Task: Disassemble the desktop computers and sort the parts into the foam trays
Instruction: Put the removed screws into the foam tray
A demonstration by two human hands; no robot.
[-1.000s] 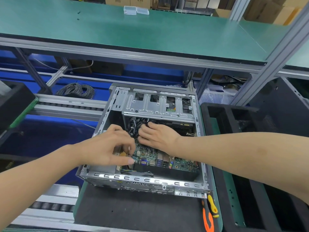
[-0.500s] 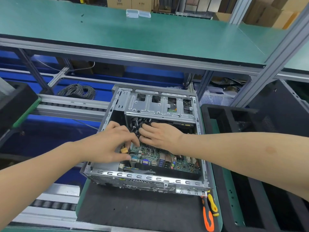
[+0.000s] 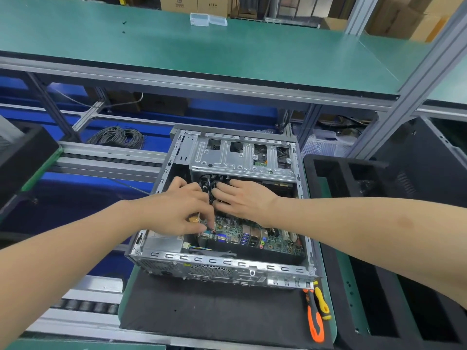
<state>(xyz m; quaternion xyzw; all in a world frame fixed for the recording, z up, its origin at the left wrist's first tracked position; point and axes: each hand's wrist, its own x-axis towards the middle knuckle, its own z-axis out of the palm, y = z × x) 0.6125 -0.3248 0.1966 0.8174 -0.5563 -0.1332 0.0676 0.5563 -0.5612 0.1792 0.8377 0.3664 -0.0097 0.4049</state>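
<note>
Computer case [image 3: 227,270] lies open on the black mat [image 3: 214,311]; left hand [image 3: 174,210] pinches a yellow connector [image 3: 193,219] at the motherboard [image 3: 275,238] edge; right hand [image 3: 245,200] rests flat, fingers extended, on the black cables [image 3: 206,185].

Case: the grey sheet-metal desktop computer case [image 3: 222,267] lies on its side straight in front of me, side panel off, open face up, port side toward me.
Drive cage: a silver stamped-metal drive cage [image 3: 235,162] spans the case's far end, seated in place.
Motherboard: the green circuit board [image 3: 275,242] lies flat on the case floor, with blue and green ports along its near edge.
Cables: a black cable bundle [image 3: 208,183] sits between cage and board, under my flat right hand [image 3: 245,200].
Connector: a small yellow connector [image 3: 193,219] at the board's left edge, pinched in my left hand [image 3: 177,210].
Foam tray: a black foam tray with deep rectangular pockets [image 3: 326,164] stands just right of the case.
</note>
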